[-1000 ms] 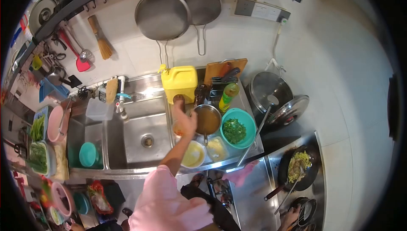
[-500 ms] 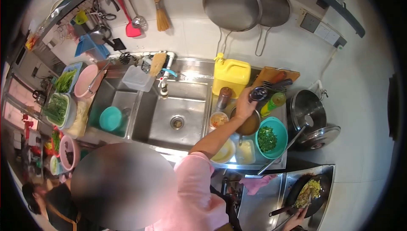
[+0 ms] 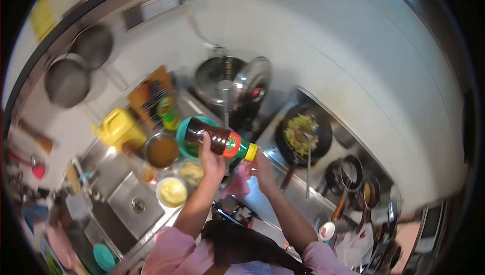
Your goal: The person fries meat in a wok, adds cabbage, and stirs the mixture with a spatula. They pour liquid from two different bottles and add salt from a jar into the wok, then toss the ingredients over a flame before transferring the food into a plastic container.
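Note:
A dark brown sauce bottle (image 3: pixel 214 140) with a red label, green neck and yellow cap lies tilted in the air above the counter. My left hand (image 3: pixel 212 161) is wrapped around its body from below. At the cap end my right hand (image 3: pixel 261 173) has its fingers closed on the yellow cap (image 3: pixel 251 152). To the right, a black wok (image 3: pixel 325 146) on the stove holds chopped yellow-green food (image 3: pixel 301 134). A long-handled metal utensil (image 3: pixel 308 174) rests in the wok with nobody holding it. Behind the bottle, a teal bowl (image 3: pixel 183 132) is partly hidden.
Left of my hands stand a pot of brown liquid (image 3: pixel 161 150), a bowl with pale yellow contents (image 3: pixel 172 192) and a yellow jug (image 3: pixel 121 129). A tall pot (image 3: pixel 204 75) with a leaning lid (image 3: pixel 256 77) stands behind. Several pans (image 3: pixel 348 171) sit on the right; the sink (image 3: pixel 124 207) is lower left.
The view has swung right toward the stove. My left hand has lifted the bottle from among the condiments. My right hand has let go of the wok utensil and come to the cap.

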